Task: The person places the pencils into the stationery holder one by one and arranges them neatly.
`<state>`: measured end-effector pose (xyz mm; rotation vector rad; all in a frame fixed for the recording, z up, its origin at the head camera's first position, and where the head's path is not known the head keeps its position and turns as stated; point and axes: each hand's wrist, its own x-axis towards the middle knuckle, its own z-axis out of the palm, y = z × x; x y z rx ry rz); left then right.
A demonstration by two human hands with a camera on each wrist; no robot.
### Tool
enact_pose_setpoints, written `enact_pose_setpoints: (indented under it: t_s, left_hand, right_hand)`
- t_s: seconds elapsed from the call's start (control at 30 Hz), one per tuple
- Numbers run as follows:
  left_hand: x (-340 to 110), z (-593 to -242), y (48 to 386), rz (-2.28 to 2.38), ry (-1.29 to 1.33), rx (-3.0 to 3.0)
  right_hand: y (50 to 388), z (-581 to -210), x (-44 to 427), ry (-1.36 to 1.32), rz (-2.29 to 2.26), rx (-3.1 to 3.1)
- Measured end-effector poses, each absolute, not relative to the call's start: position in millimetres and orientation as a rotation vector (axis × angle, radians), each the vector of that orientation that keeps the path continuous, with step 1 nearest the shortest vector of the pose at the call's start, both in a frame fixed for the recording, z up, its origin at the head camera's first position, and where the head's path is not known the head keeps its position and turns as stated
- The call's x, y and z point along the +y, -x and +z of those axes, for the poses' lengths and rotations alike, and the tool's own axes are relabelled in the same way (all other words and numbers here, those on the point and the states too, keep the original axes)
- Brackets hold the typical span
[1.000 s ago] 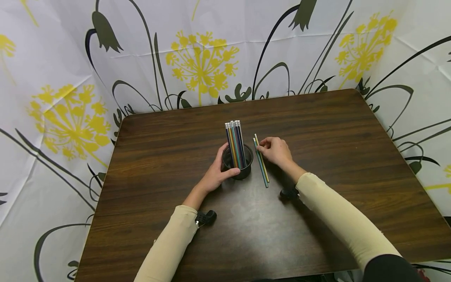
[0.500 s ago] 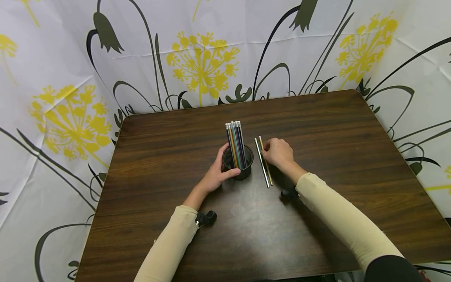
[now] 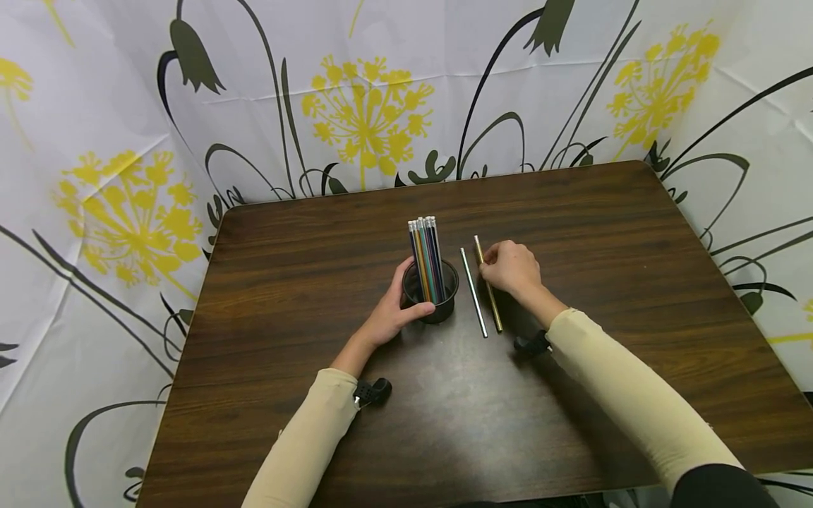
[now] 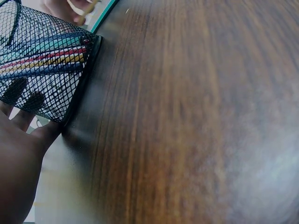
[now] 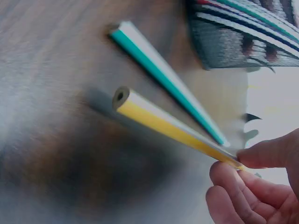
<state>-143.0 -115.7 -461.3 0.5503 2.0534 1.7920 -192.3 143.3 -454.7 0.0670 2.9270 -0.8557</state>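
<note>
In the head view my left hand (image 3: 390, 314) grips a black mesh pencil cup (image 3: 443, 310), thumb on the near side and fingers round the left. Several pencils (image 3: 427, 257) stand in the cup, eraser ends up, leaning slightly. Just right of it, my right hand (image 3: 513, 269) pinches a yellow pencil (image 3: 493, 309) between thumb and fingers. The right wrist view shows the flat, unsharpened end of this yellow pencil (image 5: 163, 127) lifted off the table, with a shadow below. A green pencil (image 3: 473, 293) lies on the table between cup and right hand.
The brown wood-grain table (image 3: 305, 282) reaches the patterned cloth (image 3: 254, 92) hung behind it. A black wrist camera (image 3: 373, 392) sits on the left forearm, another wrist camera (image 3: 531, 344) on the right.
The yellow pencil, first lying against the green one, has moved right and apart in my right hand. The green pencil has turned slightly and stays on the table. My left hand keeps its hold.
</note>
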Motion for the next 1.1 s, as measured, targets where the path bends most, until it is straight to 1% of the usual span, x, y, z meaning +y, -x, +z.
enact_pose_setpoints:
  t_s: [0.17, 0.33, 0.5, 0.67, 0.83, 1.1]
  left_hand:
    - [-115.6, -461.2, 143.7, 1.79, -0.556, 2.057]
    - [-115.2, -460.8, 143.9, 1.794, -0.546, 2.05]
    - [-115.0, -461.0, 143.8, 1.802, -0.547, 2.043]
    - [-115.3, -462.5, 144.0, 1.827, -0.56, 2.011]
    - [-115.2, -462.7, 144.3, 1.834, -0.566, 2.011]
    - [-113.8, -463.7, 144.8, 1.848, -0.598, 2.0]
  right_hand:
    - [190.8, -434.5, 144.0, -0.071, -1.087, 3.023]
    - [184.2, -409.5, 136.5, 0.0, -1.374, 3.105]
    - [173.0, -386.4, 123.6, 0.186, -1.737, 3.091]
    - [163.6, -373.4, 110.4, 0.42, -2.004, 2.998]
    - [157.6, -374.2, 98.6, 0.574, -2.017, 2.905]
    - [148.6, -390.7, 82.0, 0.668, -1.847, 2.84]
